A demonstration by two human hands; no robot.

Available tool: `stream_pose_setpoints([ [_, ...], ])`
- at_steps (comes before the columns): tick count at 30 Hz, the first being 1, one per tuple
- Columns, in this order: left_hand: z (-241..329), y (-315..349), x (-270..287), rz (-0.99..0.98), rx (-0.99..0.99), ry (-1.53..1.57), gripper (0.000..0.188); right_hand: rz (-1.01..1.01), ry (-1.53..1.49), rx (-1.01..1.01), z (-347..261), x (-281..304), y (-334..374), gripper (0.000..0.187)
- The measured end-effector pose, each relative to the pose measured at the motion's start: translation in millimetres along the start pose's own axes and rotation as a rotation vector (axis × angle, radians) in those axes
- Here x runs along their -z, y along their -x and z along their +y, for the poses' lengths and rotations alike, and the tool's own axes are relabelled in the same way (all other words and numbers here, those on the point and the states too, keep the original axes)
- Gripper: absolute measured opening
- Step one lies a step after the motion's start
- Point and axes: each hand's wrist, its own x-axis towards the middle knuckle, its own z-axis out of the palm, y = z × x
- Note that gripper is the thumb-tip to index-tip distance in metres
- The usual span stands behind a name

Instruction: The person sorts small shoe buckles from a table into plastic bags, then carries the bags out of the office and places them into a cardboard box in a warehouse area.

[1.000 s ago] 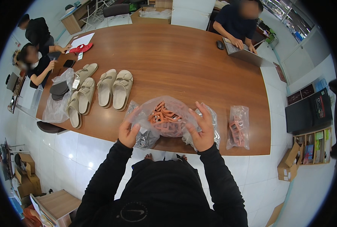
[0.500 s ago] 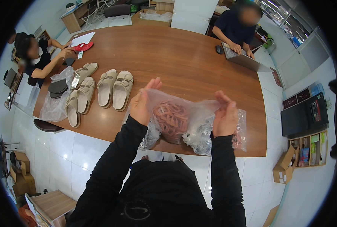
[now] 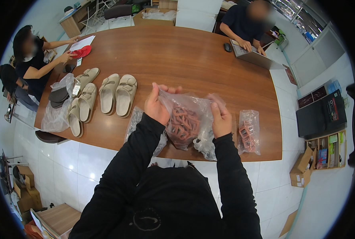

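Near the table's front edge, a clear plastic bag (image 3: 184,123) bulges with several reddish-brown buckle-like rings. My left hand (image 3: 157,106) is closed on the bag's upper left edge, thumb up and fingers partly behind the film. On the other side, my right hand (image 3: 221,120) pinches the upper right edge between thumb and fingers. Beneath and beside it lies a crumpled clear bag (image 3: 204,144) with whitish or silvery contents I cannot make out. Another clear bag (image 3: 134,121) is partly hidden behind my left forearm. To the right lies a flat bag (image 3: 248,133) of reddish-brown rings.
Beige two-strap sandals (image 3: 117,95) stand on the wooden table (image 3: 177,55), left of my hands. Beside them are dark soles (image 3: 58,98) on plastic wrap. A person at the far left handles a red item (image 3: 81,51); another at the far right types on a laptop (image 3: 251,55).
My hands have moved closer together, fingers now closed on the bag's edges rather than stretched out. The bag has narrowed, and the flat bag at right is fully uncovered.
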Motion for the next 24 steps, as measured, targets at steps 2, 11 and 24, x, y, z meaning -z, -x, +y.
stream_pose_setpoints([
  [2, 1.2, 0.0, 0.2, -0.116, 0.016, -0.024, 0.042, -0.029, -0.004, -0.035, -2.0, -5.2, -4.2, 0.046],
  [11, -13.1, 12.5, -18.2, -0.024, -0.062, -1.357, 0.04, 0.007, -0.695, -0.165, 7.2, -41.1, -18.8, 0.035],
  [24, -25.8, 30.0, -22.2, -0.05, -0.162, -1.552, 0.028, 0.23, -0.603, -0.413, 19.1, -52.8, -20.9, 0.027],
])
